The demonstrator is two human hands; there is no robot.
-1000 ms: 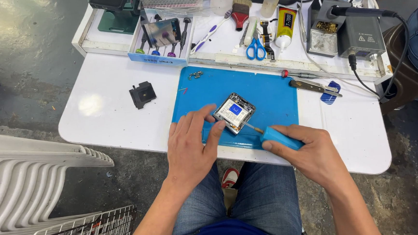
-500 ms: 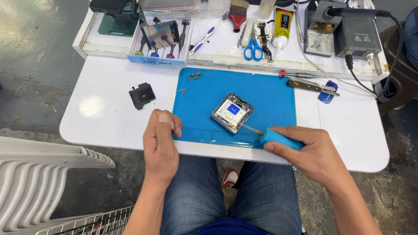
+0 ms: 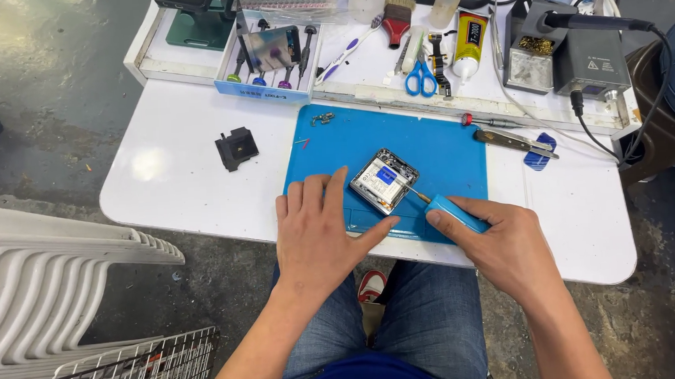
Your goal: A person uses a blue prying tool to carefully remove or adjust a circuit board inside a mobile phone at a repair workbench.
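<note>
A small opened square device point(image 3: 384, 180) with a blue part inside lies on the blue work mat point(image 3: 428, 141). My right hand point(image 3: 505, 245) grips a blue electric screwdriver point(image 3: 454, 212) whose thin tip touches the device's right edge. My left hand point(image 3: 318, 233) rests flat on the mat's near left part, fingers spread, thumb pointing at the device's near corner without clearly touching it. It holds nothing.
A black small part point(image 3: 236, 148) lies on the white table point(image 3: 189, 183). Tiny screws point(image 3: 321, 119) sit at the mat's far edge. A tool tray point(image 3: 268, 57), scissors point(image 3: 421, 79), a glue tube point(image 3: 468, 47), a soldering station point(image 3: 571, 50) and a knife point(image 3: 510, 141) line the back. White stacked chairs point(image 3: 54, 285) stand left.
My left hand left the device, drew back to the mat's left edge, then came forward again and lies flat beside the device. The right hand kept the screwdriver in place.
</note>
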